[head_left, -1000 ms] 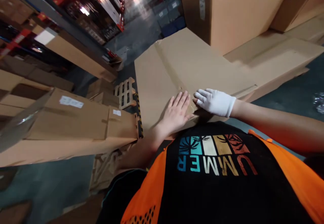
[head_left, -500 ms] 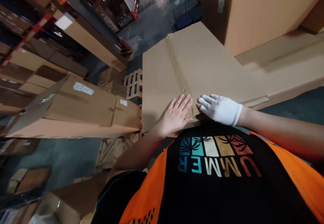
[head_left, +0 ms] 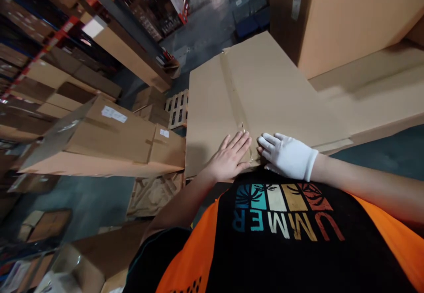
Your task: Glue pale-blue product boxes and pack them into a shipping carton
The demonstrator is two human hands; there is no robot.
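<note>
A large flat cardboard box (head_left: 265,89) lies in front of me, with a strip of brown tape (head_left: 233,94) running down its top seam. My bare left hand (head_left: 230,158) lies flat on the box near its close edge, fingers stretched out beside the tape's end. My right hand (head_left: 288,155), in a white glove, rests flat on the box just right of the tape, fingers extended toward the left hand. Neither hand holds anything.
A tall carton (head_left: 334,14) stands behind the flat box at the right. Long cartons (head_left: 99,140) with white labels are stacked at the left, beside warehouse racking (head_left: 49,41). A small wooden pallet (head_left: 175,107) and crumpled cardboard (head_left: 152,193) lie on the grey floor.
Both hands have stayed flat on the box by the tape's end. My head has shifted, so the box sits slightly lower and further right in view.
</note>
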